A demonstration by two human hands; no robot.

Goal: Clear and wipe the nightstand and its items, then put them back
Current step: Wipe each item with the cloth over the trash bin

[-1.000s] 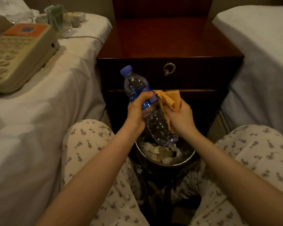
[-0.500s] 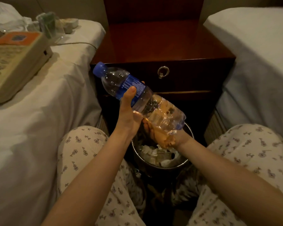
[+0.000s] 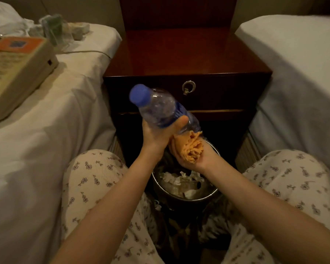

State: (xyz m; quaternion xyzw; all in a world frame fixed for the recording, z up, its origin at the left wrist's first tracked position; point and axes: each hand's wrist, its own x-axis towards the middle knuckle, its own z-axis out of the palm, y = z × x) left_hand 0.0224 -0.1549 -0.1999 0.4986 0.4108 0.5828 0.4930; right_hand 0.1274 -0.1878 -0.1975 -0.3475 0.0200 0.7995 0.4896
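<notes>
left hand (image 3: 156, 134): curled round tilted bottle (image 3: 160, 109); right hand (image 3: 194, 157): cups bunched cloth (image 3: 189, 147) at its base
risk: bottle may slip into bin (image 3: 213, 195) if wiping loosens hold

- From my screen the nightstand (image 3: 187, 54) reads as dark red-brown wood, its top polished and glossy with a soft sheen.
- Its ring pull (image 3: 188, 87) looks like bright metal.
- The bottle (image 3: 160, 109) is clear, shiny plastic. Its cap (image 3: 140, 95) is blue plastic and looks duller.
- The cloth (image 3: 189, 147) is orange fabric, matt, bunched in soft folds.
- The near bin (image 3: 202, 198) has a shiny metal rim, and I see crumpled white paper (image 3: 170, 177) inside.
- The phone (image 3: 17, 60), far left, is beige matt plastic.
- The left sheet (image 3: 46, 130) is white matt cloth, creased.
- The person's trousers (image 3: 95, 178) are pale ribbed cloth with a flower print.
</notes>
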